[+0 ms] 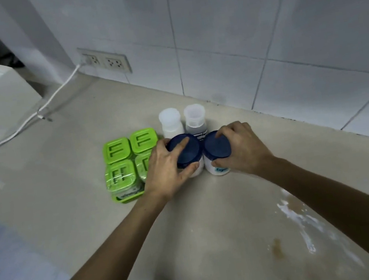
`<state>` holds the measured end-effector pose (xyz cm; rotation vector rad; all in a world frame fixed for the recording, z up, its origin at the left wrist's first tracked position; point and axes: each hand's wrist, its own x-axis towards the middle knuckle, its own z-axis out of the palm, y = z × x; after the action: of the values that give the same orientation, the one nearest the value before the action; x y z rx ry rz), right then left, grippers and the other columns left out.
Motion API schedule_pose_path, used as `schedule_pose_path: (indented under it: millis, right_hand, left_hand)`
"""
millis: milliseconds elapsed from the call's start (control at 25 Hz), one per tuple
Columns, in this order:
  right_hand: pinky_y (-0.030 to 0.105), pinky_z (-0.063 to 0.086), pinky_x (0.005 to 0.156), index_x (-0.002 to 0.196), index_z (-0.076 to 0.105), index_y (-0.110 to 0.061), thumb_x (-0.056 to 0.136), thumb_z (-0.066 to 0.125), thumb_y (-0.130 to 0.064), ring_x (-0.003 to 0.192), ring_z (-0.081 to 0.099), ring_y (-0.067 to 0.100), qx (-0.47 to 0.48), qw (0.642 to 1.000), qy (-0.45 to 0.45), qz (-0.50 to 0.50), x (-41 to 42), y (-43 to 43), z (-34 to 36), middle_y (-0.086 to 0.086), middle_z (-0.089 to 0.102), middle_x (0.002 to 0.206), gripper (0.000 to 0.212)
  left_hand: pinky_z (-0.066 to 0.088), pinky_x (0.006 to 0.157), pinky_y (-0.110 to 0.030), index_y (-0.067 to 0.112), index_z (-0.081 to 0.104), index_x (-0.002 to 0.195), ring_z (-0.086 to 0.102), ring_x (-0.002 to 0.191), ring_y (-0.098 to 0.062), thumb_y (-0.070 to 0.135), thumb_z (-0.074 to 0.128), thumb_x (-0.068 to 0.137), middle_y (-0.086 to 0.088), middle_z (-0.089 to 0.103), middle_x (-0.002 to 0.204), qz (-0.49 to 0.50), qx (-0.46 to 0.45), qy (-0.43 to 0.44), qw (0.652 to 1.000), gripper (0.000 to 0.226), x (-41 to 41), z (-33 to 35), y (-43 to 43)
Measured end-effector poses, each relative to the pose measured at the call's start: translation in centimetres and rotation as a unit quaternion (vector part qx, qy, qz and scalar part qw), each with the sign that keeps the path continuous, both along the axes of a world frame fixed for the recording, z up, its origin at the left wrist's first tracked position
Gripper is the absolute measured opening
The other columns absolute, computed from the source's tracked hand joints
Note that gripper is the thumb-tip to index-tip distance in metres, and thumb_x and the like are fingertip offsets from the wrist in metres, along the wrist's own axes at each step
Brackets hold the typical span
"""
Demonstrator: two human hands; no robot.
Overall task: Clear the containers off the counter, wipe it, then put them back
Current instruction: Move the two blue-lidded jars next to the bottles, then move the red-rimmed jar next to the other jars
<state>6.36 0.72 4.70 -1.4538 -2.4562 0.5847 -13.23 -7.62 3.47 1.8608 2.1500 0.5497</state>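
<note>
Left of my two jars sits a bright green plastic tray [128, 198] with four square green-lidded tubs, bumpy on top. My left hand [166, 166] wraps the first round white jar with a smooth dark blue lid [185, 150], thumb low, fingers on top, so I can lift it. My right hand [239, 148] holds its twin jar [216, 145] the same way. Both jars stand touching on the shiny beige counter [95, 225]. Behind the jars stand two small cloudy plastic bottles [171, 122].

Even, cool indoor light, moderately bright. Glare patches sit on the glossy table [216, 231] at lower center and lower left. Soft shadows spread beneath the forearms. Wall tile lines [262, 73] bow from wide-angle distortion; the left edge is blurred.
</note>
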Motion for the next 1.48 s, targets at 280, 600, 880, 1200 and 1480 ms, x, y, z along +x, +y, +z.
schedule_pose_path:
  millis: [280,600,880,1200,1480]
  right_hand:
    - [0.038,0.044,0.097,0.123,0.054,-0.014,0.064,0.081,-0.039,0.118,0.041,0.028,0.031,0.999,-0.016,-0.019,-1.0,1.0,-0.2,0.011,0.051,0.126,0.069]
    - [0.041,0.036,0.109,0.136,0.042,-0.019,0.082,0.063,-0.05,0.136,0.034,0.027,0.062,0.997,-0.04,-0.023,4.4,-2.1,-1.0,0.011,0.035,0.15,0.066]
    - [0.041,0.041,0.103,0.127,0.055,-0.014,0.086,0.064,-0.04,0.126,0.047,0.03,0.04,0.982,-0.032,-0.184,22.9,-8.9,-2.5,0.013,0.048,0.14,0.05]
    - [0.047,0.044,0.1,0.121,0.056,-0.007,0.08,0.071,-0.031,0.124,0.051,0.036,0.08,0.957,-0.189,-0.204,42.7,-7.4,-0.1,0.018,0.053,0.135,0.05]
    - [0.05,0.041,0.103,0.134,0.043,-0.019,0.077,0.07,-0.043,0.131,0.04,0.036,0.098,0.933,-0.133,-0.32,48.5,-0.3,-1.2,0.017,0.039,0.144,0.067]
  left_hand:
    - [0.038,0.104,-0.041,0.026,0.047,0.139,0.041,0.119,-0.034,0.053,0.062,0.079,-0.019,0.043,0.13,0.0,0.04,0.017,0.999,0.068,0.1,-1.4,0.9]
    - [0.033,0.109,-0.056,0.015,0.06,0.122,0.034,0.134,-0.036,0.031,0.062,0.087,-0.019,0.043,0.139,0.003,0.133,0.031,0.991,0.038,4.5,-0.8,-0.4]
    - [0.032,0.104,-0.019,0.017,0.061,0.111,0.038,0.127,-0.015,0.016,0.062,0.086,-0.004,0.046,0.135,-0.16,0.114,-0.107,0.975,0.025,19.6,-2.2,-2.1]
    - [0.041,0.099,-0.029,0.017,0.054,0.125,0.044,0.124,-0.021,0.028,0.054,0.093,-0.002,0.045,0.133,-0.346,-0.01,-0.045,0.937,0.034,37.2,-3.5,4.8]
    - [0.02,0.119,-0.042,0.025,0.031,0.143,0.018,0.144,-0.026,0.054,0.042,0.092,-0.009,0.022,0.156,-0.309,-0.092,0.088,0.942,0.059,43.9,-6.6,6.0]
